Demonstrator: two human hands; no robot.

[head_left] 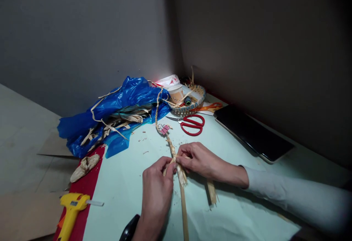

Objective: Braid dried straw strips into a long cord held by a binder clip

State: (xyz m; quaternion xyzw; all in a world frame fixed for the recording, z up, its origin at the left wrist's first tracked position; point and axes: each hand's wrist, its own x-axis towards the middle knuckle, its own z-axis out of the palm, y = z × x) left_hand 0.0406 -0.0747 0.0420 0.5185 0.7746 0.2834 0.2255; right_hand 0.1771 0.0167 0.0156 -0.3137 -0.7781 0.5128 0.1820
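Observation:
A braid of pale dried plant strips [171, 146] runs down the table's middle, and a pink binder clip [164, 129] grips it near its upper part. My left hand [159, 182] pinches the braid's lower end between thumb and fingers. From the other side my right hand [198, 160] is closed on the same spot, fingertips almost touching the left ones. Loose strip ends [181, 175] stick out below the fingers. One long flat strip [184, 211] hangs toward me, and another strip end [211, 192] shows under my right wrist.
Red-handled scissors [193, 124] lie beyond my hands. A blue plastic bag [132, 90] with dried strips is at the back left, near a woven basket [202, 96] with a paper cup [176, 93]. A black tablet [253, 132] lies right; a yellow glue gun [73, 206] lies left.

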